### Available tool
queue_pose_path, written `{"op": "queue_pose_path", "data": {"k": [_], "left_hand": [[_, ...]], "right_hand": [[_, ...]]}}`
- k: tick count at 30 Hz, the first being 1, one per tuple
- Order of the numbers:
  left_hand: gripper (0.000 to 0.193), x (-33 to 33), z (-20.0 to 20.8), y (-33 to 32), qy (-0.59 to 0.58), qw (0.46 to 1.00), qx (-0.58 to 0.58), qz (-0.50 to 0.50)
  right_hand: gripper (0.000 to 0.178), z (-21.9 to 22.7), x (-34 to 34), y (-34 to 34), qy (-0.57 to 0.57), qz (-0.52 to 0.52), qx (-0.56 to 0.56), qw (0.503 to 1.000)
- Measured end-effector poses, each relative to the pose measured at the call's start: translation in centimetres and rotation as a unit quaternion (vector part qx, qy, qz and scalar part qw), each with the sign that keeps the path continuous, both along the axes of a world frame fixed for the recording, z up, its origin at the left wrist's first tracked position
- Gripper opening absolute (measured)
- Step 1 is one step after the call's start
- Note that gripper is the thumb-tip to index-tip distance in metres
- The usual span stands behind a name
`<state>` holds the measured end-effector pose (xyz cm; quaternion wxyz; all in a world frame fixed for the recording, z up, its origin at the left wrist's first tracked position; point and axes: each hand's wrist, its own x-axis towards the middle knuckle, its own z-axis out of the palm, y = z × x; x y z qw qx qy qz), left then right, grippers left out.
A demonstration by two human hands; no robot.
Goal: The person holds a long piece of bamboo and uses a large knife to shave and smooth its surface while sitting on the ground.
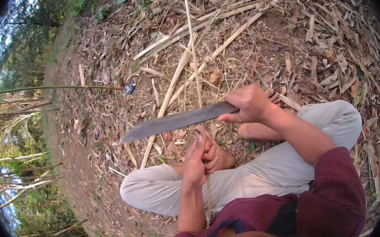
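Observation:
My right hand (249,104) is closed round the handle of a machete, its long dark blade (172,124) pointing left and crossing over a thin pale strip. That strip, which looks like split bamboo (193,49), runs from the top of the view down toward my lap. Just below the blade, my left hand (201,155) is wrapped round the strip. The blade passes across the strip a little above my left fingers; whether it touches cannot be made out. The machete's handle is mostly hidden in my right fist.
I sit cross-legged on ground covered in dry leaves and shavings. Several loose pale strips (169,92) lie ahead of me. A small dark-blue item (129,87) lies at the left, near a thin green stem (59,86). Trees and branches stand at the far left.

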<state>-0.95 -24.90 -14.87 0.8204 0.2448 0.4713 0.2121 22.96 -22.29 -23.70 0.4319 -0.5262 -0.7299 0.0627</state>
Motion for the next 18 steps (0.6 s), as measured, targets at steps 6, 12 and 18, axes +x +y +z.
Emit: {"op": "queue_pose_path", "data": {"k": [6, 12, 18], "left_hand": [[0.035, -0.7, 1.5, -0.9, 0.080, 0.995, 0.038, -0.051], [0.035, -1.4, 0.7, -2.1, 0.036, 0.999, 0.015, -0.019], [0.036, -1.2, 1.7, -2.6, 0.028, 0.999, -0.011, -0.042]], "right_hand": [[0.063, -4.2, 6.0, 3.5, -0.016, -0.136, 0.031, 0.990], [0.062, -1.8, 2.9, 1.9, -0.007, -0.108, 0.014, 0.994], [0.063, 0.5, 0.0, 0.3, -0.046, -0.010, 0.055, 0.997]]}}
